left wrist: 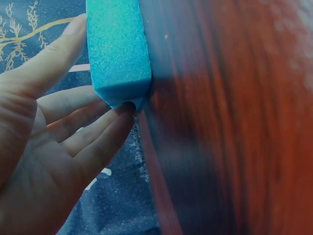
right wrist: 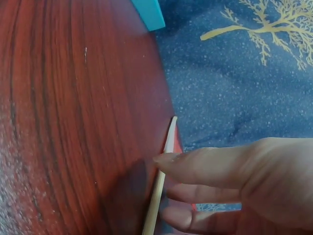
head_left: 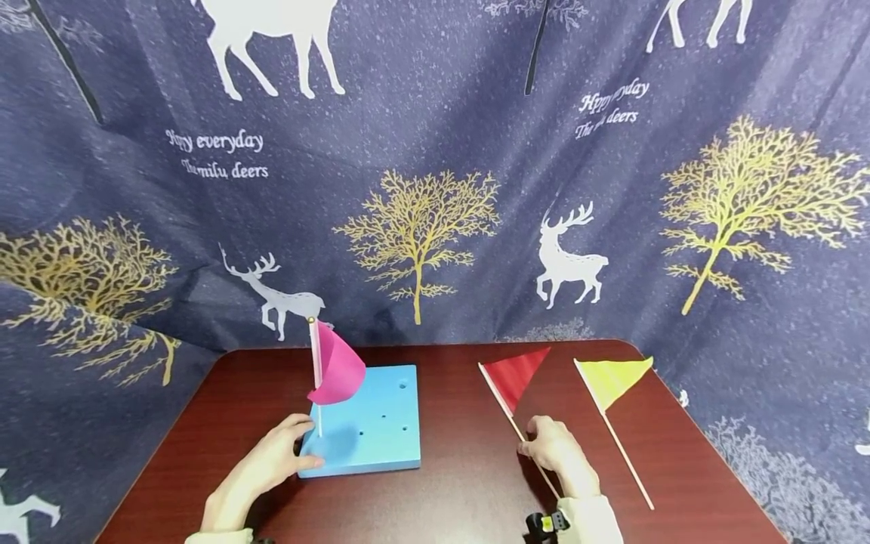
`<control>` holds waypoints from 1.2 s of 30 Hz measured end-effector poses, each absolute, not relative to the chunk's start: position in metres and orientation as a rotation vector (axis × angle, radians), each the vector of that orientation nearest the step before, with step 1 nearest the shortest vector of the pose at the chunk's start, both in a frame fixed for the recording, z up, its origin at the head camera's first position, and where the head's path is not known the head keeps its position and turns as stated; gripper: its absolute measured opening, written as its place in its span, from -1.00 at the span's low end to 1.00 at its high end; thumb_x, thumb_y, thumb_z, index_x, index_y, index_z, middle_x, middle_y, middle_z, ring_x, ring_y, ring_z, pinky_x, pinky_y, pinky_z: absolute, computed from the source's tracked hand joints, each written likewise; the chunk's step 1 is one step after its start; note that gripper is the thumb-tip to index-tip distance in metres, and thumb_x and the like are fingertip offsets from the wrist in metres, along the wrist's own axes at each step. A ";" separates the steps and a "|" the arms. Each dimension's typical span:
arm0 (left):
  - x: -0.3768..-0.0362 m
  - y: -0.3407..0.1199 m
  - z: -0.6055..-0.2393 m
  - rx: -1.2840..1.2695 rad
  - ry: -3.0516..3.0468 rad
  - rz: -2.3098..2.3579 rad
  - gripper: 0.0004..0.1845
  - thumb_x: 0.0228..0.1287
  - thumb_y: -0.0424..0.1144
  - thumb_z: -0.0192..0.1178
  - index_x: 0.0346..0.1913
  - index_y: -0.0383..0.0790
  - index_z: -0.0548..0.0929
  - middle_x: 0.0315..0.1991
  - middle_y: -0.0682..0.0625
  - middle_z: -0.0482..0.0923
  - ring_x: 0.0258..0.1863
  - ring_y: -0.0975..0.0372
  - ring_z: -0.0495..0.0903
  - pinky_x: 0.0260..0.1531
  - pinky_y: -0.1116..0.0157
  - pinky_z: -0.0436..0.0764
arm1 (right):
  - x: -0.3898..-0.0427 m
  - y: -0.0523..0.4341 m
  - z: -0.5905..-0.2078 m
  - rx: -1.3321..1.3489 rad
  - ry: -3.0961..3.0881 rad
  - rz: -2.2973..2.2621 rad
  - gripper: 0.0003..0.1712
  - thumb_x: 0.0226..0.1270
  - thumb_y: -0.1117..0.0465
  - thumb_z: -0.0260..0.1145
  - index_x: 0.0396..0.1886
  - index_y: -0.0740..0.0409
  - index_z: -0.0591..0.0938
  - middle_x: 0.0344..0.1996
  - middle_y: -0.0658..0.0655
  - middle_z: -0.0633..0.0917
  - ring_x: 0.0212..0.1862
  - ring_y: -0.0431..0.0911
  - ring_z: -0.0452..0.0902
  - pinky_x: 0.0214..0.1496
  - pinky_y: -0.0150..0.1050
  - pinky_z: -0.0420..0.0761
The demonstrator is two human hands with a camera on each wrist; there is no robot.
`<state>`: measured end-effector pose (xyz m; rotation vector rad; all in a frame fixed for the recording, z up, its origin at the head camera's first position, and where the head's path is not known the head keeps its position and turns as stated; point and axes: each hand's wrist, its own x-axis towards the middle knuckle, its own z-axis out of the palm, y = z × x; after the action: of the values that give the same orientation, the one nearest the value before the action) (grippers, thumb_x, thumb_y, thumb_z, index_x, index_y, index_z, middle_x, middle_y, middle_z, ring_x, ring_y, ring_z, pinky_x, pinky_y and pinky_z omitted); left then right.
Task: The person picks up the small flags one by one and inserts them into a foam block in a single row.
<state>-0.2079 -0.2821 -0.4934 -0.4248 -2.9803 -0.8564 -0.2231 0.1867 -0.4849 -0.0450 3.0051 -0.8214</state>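
Note:
A blue foam block (head_left: 387, 404) with several small holes in its top lies at the left of the table. From it a pink flag (head_left: 340, 370) stands upright on a white stick near the left edge. My left hand (head_left: 272, 453) holds the block's near-left corner, thumb and fingers against its sides in the left wrist view. A red triangular flag (head_left: 513, 378) lies to the right on a thin wooden stick (right wrist: 155, 200). My right hand (head_left: 553, 449) pinches that stick partway along, thumb on one side and fingers on the other.
A yellow triangular flag (head_left: 615, 378) on a wooden stick lies to the right of my right hand. The dark red-brown table (head_left: 462, 453) ends at a blue cloth backdrop (head_left: 435, 113) printed with deer and trees.

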 end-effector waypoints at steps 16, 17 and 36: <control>-0.207 -0.283 -0.493 -0.412 -3.012 -0.857 -0.25 -0.07 -0.01 0.54 0.09 -0.50 0.59 0.11 -0.18 0.46 0.09 0.00 0.48 0.05 -0.01 0.49 | -0.224 0.180 -0.489 0.013 3.076 -0.629 -0.84 -0.09 0.38 0.39 -0.62 0.22 0.53 -0.58 0.20 0.60 -0.45 0.12 0.58 -0.42 0.05 0.54; -0.208 -0.283 -0.493 -0.418 -3.010 -0.854 -0.25 -0.07 -0.01 0.54 0.09 -0.50 0.60 0.11 -0.18 0.46 0.09 0.00 0.49 0.05 -0.01 0.49 | -0.224 0.181 -0.489 0.000 3.073 -0.612 -0.83 -0.09 0.37 0.41 -0.61 0.24 0.54 -0.58 0.20 0.60 -0.46 0.12 0.57 -0.41 0.05 0.54; -0.214 -0.284 -0.497 -0.437 -3.014 -0.866 -0.24 -0.06 0.01 0.53 0.09 -0.51 0.59 0.12 -0.21 0.46 0.09 -0.03 0.50 0.05 -0.03 0.49 | -0.227 0.188 -0.494 -0.047 2.751 -1.238 -0.81 -0.04 0.50 0.24 -0.66 0.20 0.48 -0.74 0.07 0.55 -0.78 -0.16 0.48 -0.68 -0.27 0.53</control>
<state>-0.2135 -0.2837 -0.4965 -0.4365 -3.0138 -0.8656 -0.2269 0.1879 -0.4941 -0.0472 2.7509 -1.2384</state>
